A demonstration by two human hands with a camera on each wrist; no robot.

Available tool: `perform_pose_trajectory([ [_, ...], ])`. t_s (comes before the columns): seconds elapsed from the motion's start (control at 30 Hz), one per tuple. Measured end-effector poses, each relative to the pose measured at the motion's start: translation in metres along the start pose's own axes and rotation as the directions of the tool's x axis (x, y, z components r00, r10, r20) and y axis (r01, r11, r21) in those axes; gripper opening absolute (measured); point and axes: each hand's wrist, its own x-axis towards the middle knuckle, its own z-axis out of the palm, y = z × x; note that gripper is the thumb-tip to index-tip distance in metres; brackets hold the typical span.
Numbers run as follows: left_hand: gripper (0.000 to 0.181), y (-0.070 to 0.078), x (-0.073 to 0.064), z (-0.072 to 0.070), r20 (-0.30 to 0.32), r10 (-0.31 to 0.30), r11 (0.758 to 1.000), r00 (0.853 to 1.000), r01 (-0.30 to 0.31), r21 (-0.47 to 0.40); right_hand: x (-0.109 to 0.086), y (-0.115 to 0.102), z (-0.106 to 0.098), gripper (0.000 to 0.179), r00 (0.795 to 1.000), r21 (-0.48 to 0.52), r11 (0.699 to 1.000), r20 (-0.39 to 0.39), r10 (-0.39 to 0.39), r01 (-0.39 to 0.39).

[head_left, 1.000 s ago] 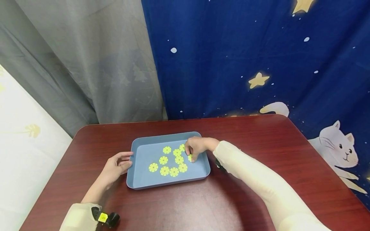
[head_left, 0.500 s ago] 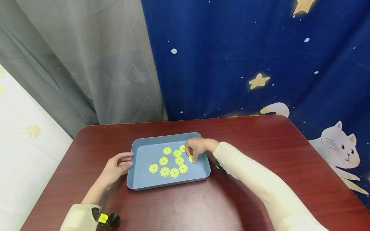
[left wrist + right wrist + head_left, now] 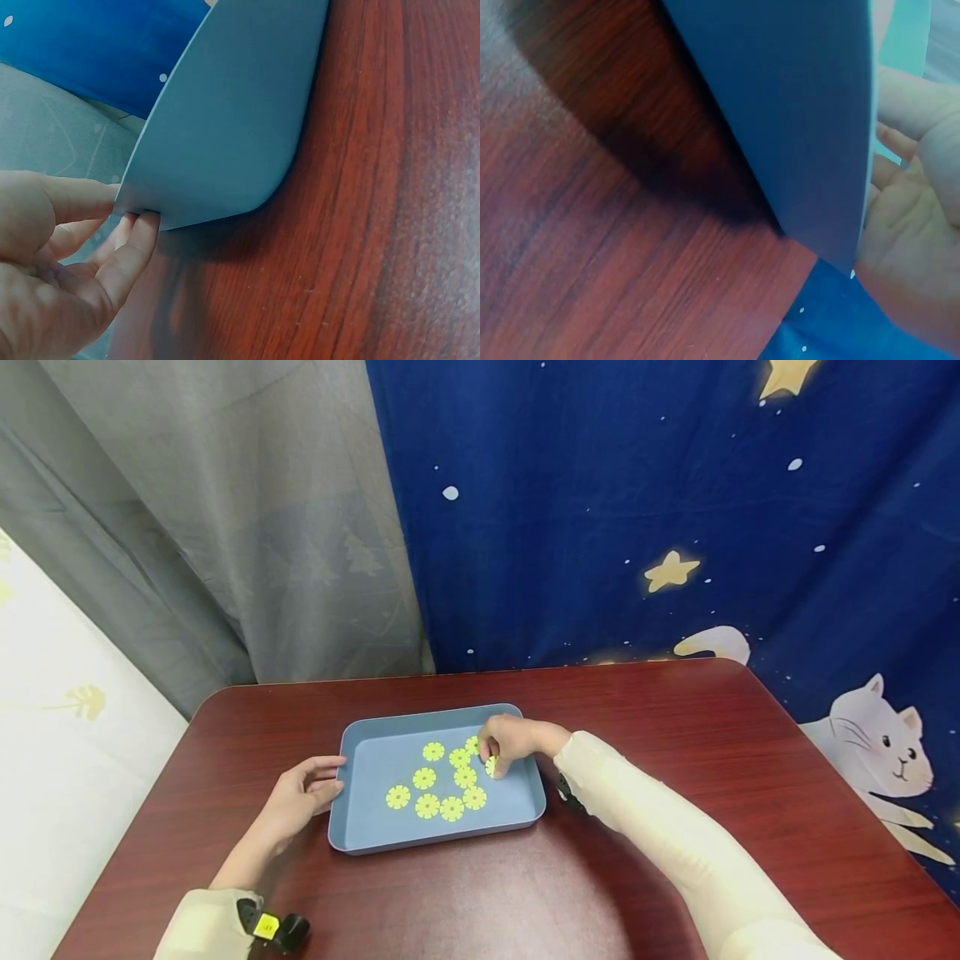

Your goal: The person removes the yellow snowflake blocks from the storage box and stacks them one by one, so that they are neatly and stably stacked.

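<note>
Inside a shallow blue-grey tray (image 3: pixel 375 831), several yellow notched discs, like snowflake building discs, lie flat on the bottom. My right hand (image 3: pixel 510 739) reaches over the tray's right end and pinches a yellow notched disc (image 3: pixel 491 767) between thumb and fingers; this disc is tilted up. The tray's wall hides the disc and most fingertips in the right wrist view. At the tray's left side my left hand (image 3: pixel 296 797) rests with its fingertips and thumb against the outer wall near the rim, as the left wrist view also shows close up.
The tray stands on a reddish-brown wooden table (image 3: pixel 630 702). Behind the table hang a grey curtain (image 3: pixel 322 527) and a blue curtain (image 3: pixel 540 543) with stars and a cat. Black camera straps sit on both wrists.
The disc in the right hand's fingers has gone from lying nearly flat to tilted, and that hand has shifted slightly up and left. My left hand stays at the tray's side.
</note>
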Motion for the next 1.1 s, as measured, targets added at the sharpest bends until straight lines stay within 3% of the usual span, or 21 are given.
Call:
perform_pose_trajectory([
  [0.23,0.041,-0.001,0.001,-0.001,0.002,-0.012,1.0,1.0,0.012,0.002,-0.002,0.003,-0.001,0.016,0.993,0.069,0.993,-0.085,-0.086,0.092],
  [0.87,0.042,-0.003,0.001,0.0,0.002,-0.008,1.0,1.0,0.008,-0.012,-0.006,0.005,-0.002,0.012,0.983,0.02,0.996,-0.164,-0.081,0.086],
  [1.1,0.042,-0.004,0.001,0.0,-0.002,-0.004,1.0,1.0,0.004,-0.011,-0.016,-0.002,-0.009,0.013,0.978,0.051,0.996,-0.196,-0.068,0.079],
])
